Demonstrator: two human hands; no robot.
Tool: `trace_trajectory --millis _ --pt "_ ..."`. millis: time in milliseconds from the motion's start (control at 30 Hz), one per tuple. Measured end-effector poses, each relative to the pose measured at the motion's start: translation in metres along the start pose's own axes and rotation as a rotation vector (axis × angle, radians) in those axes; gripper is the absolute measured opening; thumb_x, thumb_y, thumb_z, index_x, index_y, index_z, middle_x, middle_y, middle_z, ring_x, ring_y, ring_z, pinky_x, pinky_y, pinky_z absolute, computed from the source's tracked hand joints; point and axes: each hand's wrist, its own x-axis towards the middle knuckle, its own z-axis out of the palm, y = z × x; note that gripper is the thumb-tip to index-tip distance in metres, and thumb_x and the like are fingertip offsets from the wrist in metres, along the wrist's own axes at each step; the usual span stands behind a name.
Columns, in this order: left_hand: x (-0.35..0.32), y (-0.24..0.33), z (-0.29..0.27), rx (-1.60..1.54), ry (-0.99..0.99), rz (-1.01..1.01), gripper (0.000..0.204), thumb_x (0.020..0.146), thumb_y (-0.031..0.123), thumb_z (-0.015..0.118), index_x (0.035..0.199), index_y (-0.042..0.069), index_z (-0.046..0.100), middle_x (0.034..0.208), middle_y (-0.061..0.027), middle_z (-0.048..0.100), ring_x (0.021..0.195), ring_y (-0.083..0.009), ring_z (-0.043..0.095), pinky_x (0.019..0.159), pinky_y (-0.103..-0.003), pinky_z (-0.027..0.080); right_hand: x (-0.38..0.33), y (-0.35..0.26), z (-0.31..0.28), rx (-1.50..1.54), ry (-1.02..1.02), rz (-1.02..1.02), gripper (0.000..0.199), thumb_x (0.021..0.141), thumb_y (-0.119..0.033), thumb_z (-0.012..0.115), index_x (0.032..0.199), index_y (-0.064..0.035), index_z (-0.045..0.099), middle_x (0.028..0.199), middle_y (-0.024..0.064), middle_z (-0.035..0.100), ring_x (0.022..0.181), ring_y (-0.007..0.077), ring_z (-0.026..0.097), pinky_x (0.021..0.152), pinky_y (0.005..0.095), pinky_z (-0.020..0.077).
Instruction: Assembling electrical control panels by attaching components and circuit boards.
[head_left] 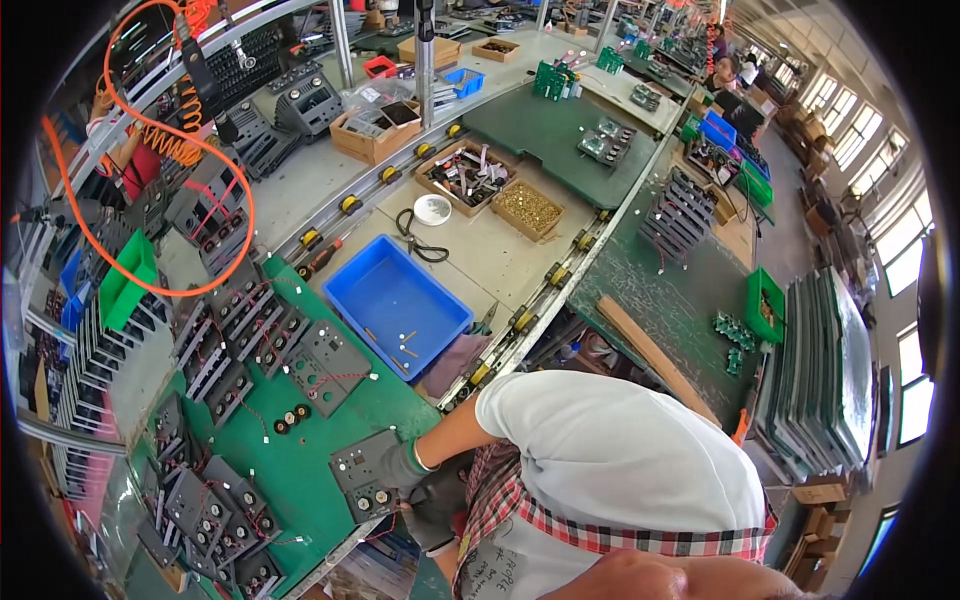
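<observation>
A black plastic panel [358, 472] with round metal-centred parts lies at the near edge of the green work mat [315, 425]. My right hand [400, 466], in a grey glove with a green cuff, grips its right side. Close below, my left hand [436, 515] in a dark glove is at the panel's lower right edge; its fingers are mostly hidden. Beyond the hands lies another black panel [328, 368] with red wires and a white plug. Several small black round parts [291, 418] sit on the mat.
More wired black panels [215, 515] crowd the mat's left side. A blue tray [395, 300] with a few small rods stands beyond the roller rail [520, 320]. Past it are a box of brass-coloured small parts [528, 208], scissors [420, 240] and a screwdriver [320, 258]. An orange hose [250, 215] hangs at left.
</observation>
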Motion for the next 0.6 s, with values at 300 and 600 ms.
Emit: trace_trajectory --millis 300,600 --pt "0.009 0.001 -0.008 -0.133 -0.038 0.036 0.047 0.082 0.031 0.057 0.122 0.011 0.042 0.124 -0.0031 0.045 0.114 -0.0184 0.041 0.096 -0.038 0.032 -0.012 -0.027 -0.020 -0.155 0.333 0.117 0.023 0.066 -0.035 0.059 0.068 -0.0122 0.063 0.058 0.0145 0.058 0.051 0.0329 0.056 0.044 0.0433 0.0438" --pt "0.002 0.003 0.007 -0.155 0.027 0.054 0.051 0.080 0.028 0.059 0.123 0.006 0.041 0.125 -0.0070 0.045 0.115 -0.0219 0.041 0.096 -0.039 0.033 -0.010 -0.025 -0.004 -0.161 0.124 0.343 0.020 0.069 -0.029 0.057 0.076 -0.0113 0.062 0.071 0.0091 0.060 0.068 0.0274 0.059 0.053 0.0392 0.0459"
